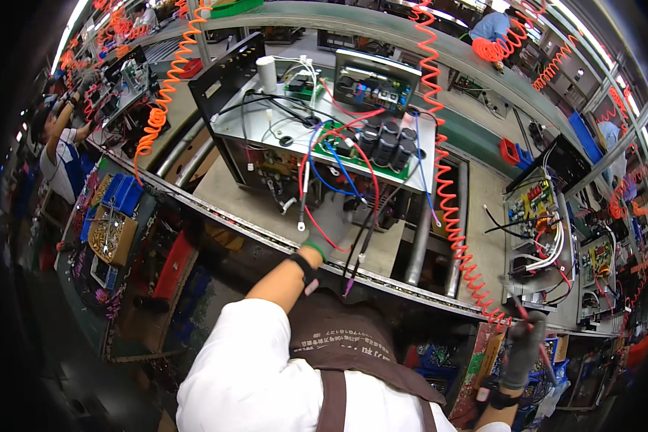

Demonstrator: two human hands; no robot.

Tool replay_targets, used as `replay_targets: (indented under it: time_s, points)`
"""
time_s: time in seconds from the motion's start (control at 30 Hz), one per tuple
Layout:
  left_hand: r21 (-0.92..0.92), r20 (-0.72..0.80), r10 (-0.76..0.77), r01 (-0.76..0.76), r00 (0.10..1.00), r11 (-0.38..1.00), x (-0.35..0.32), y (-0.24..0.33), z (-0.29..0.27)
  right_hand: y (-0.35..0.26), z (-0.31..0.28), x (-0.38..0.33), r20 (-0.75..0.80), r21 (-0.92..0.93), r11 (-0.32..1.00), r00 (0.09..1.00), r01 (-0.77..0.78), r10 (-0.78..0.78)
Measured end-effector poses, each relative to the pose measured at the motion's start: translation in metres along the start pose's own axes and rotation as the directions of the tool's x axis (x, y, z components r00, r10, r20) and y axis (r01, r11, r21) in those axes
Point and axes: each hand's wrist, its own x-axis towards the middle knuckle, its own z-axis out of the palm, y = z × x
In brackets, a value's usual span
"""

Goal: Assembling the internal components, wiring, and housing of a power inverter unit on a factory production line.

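In front of me stands an open machine chassis (pixel 266 133) with a metal shelf, a green circuit board (pixel 396 173) and black cylindrical capacitors (pixel 389 144). Red, blue and black wires hang over its front edge. My left hand (pixel 330 223), in a grey glove, reaches among these wires below the shelf; its fingertips are hidden there, so its grip does not show. At the lower right my right hand (pixel 523 353), in a dark grey glove, is closed round a slim red-and-dark tool (pixel 518 308), beside the lower end of an orange coiled hose (pixel 450 209). The tool's kind is unclear.
Rollers (pixel 419 248) lie beside the chassis on the line. Other opened units (pixel 536 216) stand to the right. At left, a cardboard box of small metal parts (pixel 111 234) sits by blue bins (pixel 121 193). Another coiled hose (pixel 162 108) hangs there. A co-worker (pixel 57 155) stands far left.
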Motion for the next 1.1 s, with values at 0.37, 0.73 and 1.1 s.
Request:
replay_targets:
  time_s: [0.37,0.73,1.1]
  points:
    - [-0.456,0.021,-0.394,0.359,0.919,0.814,-0.056,-0.099,-0.055,0.029,0.198,-0.05,0.418,0.238,0.917,0.886,-0.321,0.201]
    - [-0.632,0.037,-0.12,0.116,0.992,0.767,-0.012,-0.052,-0.075,0.101,0.376,-0.058,0.41,-0.029,0.96,0.873,-0.278,0.265]
    - [-0.576,0.261,-0.115,0.25,0.959,0.778,-0.002,-0.034,-0.093,0.206,0.457,-0.016,0.455,0.078,0.956,0.864,-0.282,0.218]
